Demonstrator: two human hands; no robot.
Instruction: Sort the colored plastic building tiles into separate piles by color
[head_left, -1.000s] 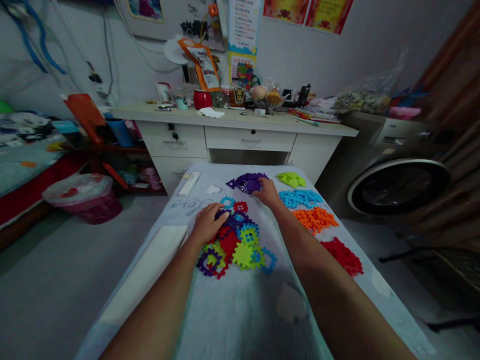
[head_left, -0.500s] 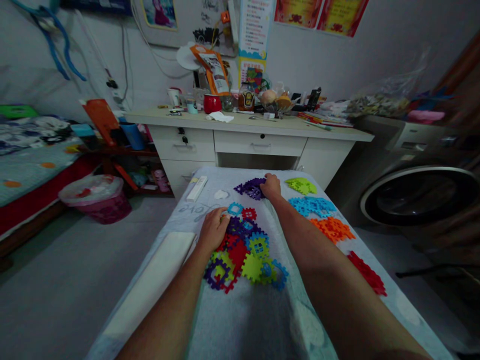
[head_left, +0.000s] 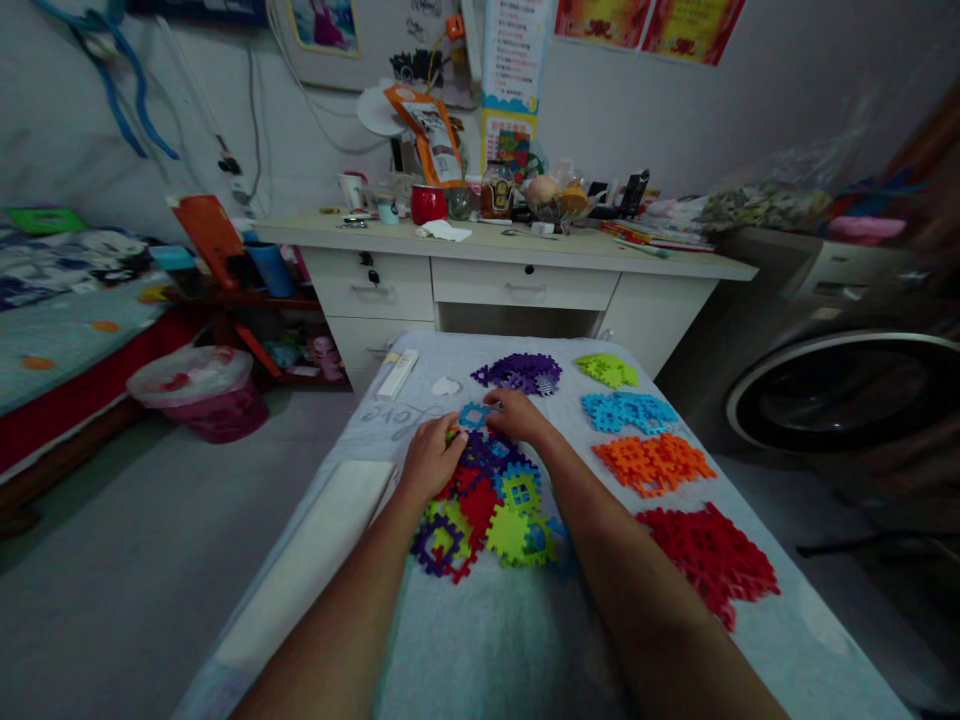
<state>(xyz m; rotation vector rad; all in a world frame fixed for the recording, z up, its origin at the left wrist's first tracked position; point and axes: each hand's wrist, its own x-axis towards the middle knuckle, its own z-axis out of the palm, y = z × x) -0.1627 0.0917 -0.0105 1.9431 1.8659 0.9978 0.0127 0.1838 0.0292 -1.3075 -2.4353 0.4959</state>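
Observation:
A mixed heap of coloured plastic puzzle tiles point(head_left: 487, 505) lies in the middle of a cloth-covered table point(head_left: 495, 640). My left hand point(head_left: 431, 457) rests on the heap's left side, fingers curled over the tiles. My right hand point(head_left: 516, 416) is at the heap's far edge, fingers closed beside a blue tile point(head_left: 472, 415); what they hold is hidden. Sorted piles lie around: purple point(head_left: 519, 372) at the far end, then lime green point(head_left: 607, 370), blue point(head_left: 626, 411), orange point(head_left: 652, 463) and red point(head_left: 709, 555) down the right side.
A white folded cloth point(head_left: 300, 565) lies along the table's left edge and a white tube point(head_left: 397, 374) at its far left. Beyond stand a cluttered white desk point(head_left: 495, 270), a washing machine point(head_left: 840, 385) at right, a pink bin point(head_left: 199, 392) and a bed point(head_left: 52, 330) at left.
My right hand has drawn back from the purple pile to the far edge of the mixed heap. My left hand has stayed on the heap. The camera has shifted slightly.

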